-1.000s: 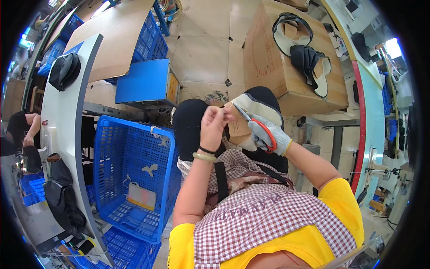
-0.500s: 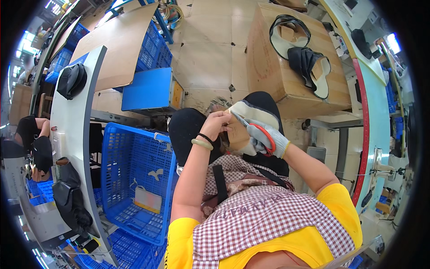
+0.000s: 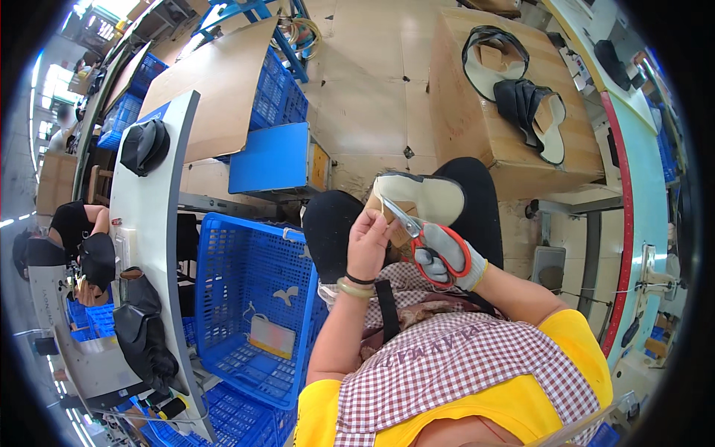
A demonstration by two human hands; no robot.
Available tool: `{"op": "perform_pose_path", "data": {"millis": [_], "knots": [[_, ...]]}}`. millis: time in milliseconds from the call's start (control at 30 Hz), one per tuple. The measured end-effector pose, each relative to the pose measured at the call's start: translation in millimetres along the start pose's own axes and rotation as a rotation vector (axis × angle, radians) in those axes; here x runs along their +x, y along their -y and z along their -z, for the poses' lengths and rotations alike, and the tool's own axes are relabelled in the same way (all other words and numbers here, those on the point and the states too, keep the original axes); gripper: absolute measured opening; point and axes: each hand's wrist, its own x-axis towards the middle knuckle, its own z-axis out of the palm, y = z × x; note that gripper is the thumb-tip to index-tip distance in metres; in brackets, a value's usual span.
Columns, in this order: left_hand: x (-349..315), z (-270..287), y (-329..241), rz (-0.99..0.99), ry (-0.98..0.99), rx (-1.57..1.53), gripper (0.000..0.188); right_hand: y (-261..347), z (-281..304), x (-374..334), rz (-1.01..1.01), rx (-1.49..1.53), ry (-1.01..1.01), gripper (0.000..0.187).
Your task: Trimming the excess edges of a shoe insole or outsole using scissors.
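Observation:
A cream-lined shoe upper (image 3: pixel 432 200) with a dark edge and a tan inner part lies across my knees. My left hand (image 3: pixel 369 242), bare, pinches a thin pale strip at its near left edge. My right hand (image 3: pixel 454 261), in a grey-and-white glove, grips red-handled scissors (image 3: pixel 406 218). Their blades lie just above the tan part and point up and left, toward the pinched strip. Whether the blades touch the strip I cannot tell.
At my left stands a blue plastic crate (image 3: pixel 257 298) with scraps and a small pouch inside. Beyond it a grey-white table (image 3: pixel 153 223) holds black pieces. Ahead right, two shoe uppers (image 3: pixel 530 112) rest on a cardboard box (image 3: pixel 465 112). A red-edged table (image 3: pixel 629 201) runs along the right.
The scissors have drawn back from the upper's edge, and more of the upper shows. My left hand has moved a little lower, still pinching. The whole view has shifted slightly.

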Motion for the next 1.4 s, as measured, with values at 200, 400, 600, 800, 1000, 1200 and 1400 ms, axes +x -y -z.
{"op": "perform_pose_path", "data": {"millis": [200,400,600,800,1000,1200,1400], "knots": [[-17.4,0.6,26.0,-0.075,0.042,0.027,0.002,-9.8,-1.9,-1.9,0.005,0.091,0.019,0.042],[-32.5,-14.5,41.1,0.033,0.11,0.058,0.005,-14.3,4.9,-24.9,0.03,0.137,-0.03,0.045],[-46.3,-19.7,55.5,0.192,0.335,0.177,0.007,-17.5,12.1,-42.8,0.119,0.132,-0.087,0.048],[-59.4,-12.1,53.6,0.113,0.388,0.334,0.007,-18.8,21.5,-53.1,0.128,0.126,-0.231,0.04],[-43.8,7.3,-40.2,-0.147,-0.156,0.954,0.023,-12.1,38.3,-63.9,0.163,0.06,-0.306,0.04],[2.7,-14.3,-49.5,-0.635,-0.154,1.726,0.04,-12.5,59.2,-73.7,0.308,0.014,-0.291,0.045],[30.2,-16.6,35.8,0.39,0.718,1.28,0.035,-16.3,82.0,-66.2,0.351,-0.345,-0.303,0.05]]}}
